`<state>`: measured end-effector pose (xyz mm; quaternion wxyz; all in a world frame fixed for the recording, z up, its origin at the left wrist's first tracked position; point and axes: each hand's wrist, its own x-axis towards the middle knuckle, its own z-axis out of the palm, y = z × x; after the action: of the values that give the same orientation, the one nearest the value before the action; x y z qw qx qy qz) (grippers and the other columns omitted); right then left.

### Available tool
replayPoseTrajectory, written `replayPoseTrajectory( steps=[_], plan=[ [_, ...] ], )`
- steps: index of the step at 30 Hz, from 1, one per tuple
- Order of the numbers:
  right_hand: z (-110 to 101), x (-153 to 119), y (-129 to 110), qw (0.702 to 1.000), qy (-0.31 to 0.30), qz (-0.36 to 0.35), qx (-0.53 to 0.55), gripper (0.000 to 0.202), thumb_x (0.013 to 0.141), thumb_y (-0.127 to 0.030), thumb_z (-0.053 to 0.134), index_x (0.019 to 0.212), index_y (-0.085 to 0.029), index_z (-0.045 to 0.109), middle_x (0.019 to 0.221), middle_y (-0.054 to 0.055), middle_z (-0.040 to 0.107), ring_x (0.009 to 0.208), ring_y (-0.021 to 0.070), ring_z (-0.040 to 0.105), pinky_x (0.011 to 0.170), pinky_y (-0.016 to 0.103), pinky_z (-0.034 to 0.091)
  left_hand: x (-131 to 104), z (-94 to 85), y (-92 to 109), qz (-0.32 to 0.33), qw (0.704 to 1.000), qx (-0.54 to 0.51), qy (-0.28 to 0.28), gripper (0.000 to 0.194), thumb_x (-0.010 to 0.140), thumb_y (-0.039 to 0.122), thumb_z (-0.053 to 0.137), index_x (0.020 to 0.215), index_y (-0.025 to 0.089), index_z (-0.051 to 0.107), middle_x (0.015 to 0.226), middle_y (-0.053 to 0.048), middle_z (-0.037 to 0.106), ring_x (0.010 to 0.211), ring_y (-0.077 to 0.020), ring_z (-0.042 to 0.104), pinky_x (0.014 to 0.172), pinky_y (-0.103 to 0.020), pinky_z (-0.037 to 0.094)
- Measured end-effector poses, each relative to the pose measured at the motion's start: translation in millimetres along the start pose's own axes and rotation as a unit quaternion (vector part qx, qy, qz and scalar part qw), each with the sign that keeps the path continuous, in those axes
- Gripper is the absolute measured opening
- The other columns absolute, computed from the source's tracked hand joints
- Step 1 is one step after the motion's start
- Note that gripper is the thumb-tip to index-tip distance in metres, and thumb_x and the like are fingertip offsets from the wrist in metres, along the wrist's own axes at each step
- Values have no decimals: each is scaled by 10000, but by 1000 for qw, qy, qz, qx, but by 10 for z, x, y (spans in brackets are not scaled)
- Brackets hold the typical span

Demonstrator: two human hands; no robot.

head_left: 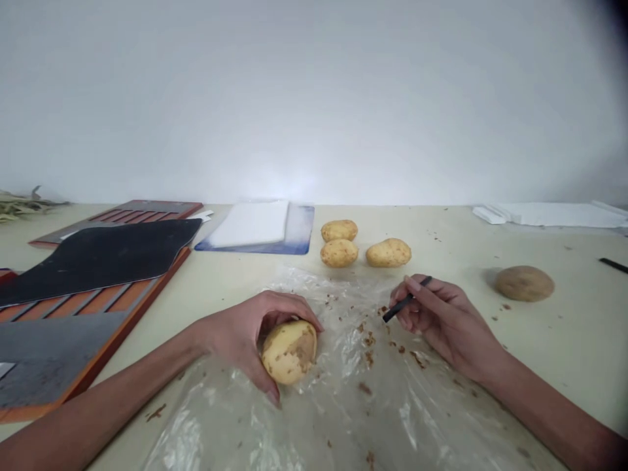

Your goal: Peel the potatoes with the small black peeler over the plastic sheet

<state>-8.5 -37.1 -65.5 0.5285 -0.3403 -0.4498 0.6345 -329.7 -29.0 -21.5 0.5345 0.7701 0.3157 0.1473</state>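
Note:
My left hand (265, 333) is wrapped round a partly scraped potato (289, 353), whose pale yellow flesh shows beside patches of brown skin. The potato is over a clear plastic sheet (206, 412). In my right hand (441, 320) a thin black stick-like tool (407, 299) is pinched between thumb and fingers, its flat end pointing down and left. Brown skin scraps (369, 340) lie on the plastic between the hands. Behind them sit three pale scraped potatoes (338, 253). One browner, unscraped potato (524, 283) rests on the table to the right.
At the left are orange-and-grey slatted boards (59, 353) with a black sheet (108, 255) across them. A blue board (299, 229) with a white slab (250, 222) lies at the back. White folded material (554, 214) and another black strip (613, 265) are at the right.

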Motion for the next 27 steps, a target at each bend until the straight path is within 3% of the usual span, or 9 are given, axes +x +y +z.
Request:
replayPoseTrajectory(
  steps=[4, 7, 9, 16, 23, 27],
  plan=[
    [-2, 0, 29, 1000, -11, 16, -1, 274, 876, -422, 817, 792, -162, 795, 782, 75, 734, 534, 107, 640, 469, 180, 530, -62, -91, 57, -2, 997, 78, -6, 814, 462, 494, 1039, 1185, 272, 736, 1218, -56, 726, 1111, -250, 679, 992, -330, 564],
    [-5, 4, 23, 1000, -9, 20, 1, 279, 858, -421, 835, 772, -159, 787, 787, 70, 735, 516, 97, 626, 471, 177, 533, -113, -162, 109, -18, 992, 122, -2, 778, 519, 419, 1027, 1222, 309, 713, 1272, -1, 715, 1174, -225, 660, 1047, -308, 559],
    [-10, 4, 15, 1000, -5, 22, -1, 284, 858, -424, 834, 773, -157, 787, 775, 71, 733, 518, 98, 629, 468, 171, 529, -132, -194, 113, -34, 994, 99, -11, 739, 557, 376, 1008, 1227, 317, 702, 1264, 15, 718, 1174, -216, 661, 1065, -312, 557],
    [-41, -1, 33, 999, 1, 29, -22, 243, 840, -393, 855, 785, -165, 790, 806, 81, 743, 521, 94, 614, 470, 175, 536, -148, -264, 8, -66, 991, -66, -92, 721, 593, 248, 974, 1255, 248, 690, 1282, -71, 705, 1141, -247, 682, 933, -293, 604],
    [-56, -4, 37, 999, 8, 19, -29, 191, 843, -349, 855, 795, -172, 802, 820, 82, 745, 535, 108, 641, 462, 178, 549, -132, -229, -23, -46, 990, -100, -86, 754, 574, 358, 1007, 1254, 231, 708, 1275, -117, 716, 1130, -264, 694, 932, -336, 617],
    [-4, -32, -51, 999, 14, -10, -39, 153, 858, -309, 847, 827, -164, 808, 825, 69, 749, 564, 91, 650, 494, 146, 554, -52, -118, -66, 17, 995, -33, -91, 845, 446, 439, 1045, 1217, 265, 745, 1219, -89, 732, 1104, -262, 684, 940, -320, 583]
  ],
)
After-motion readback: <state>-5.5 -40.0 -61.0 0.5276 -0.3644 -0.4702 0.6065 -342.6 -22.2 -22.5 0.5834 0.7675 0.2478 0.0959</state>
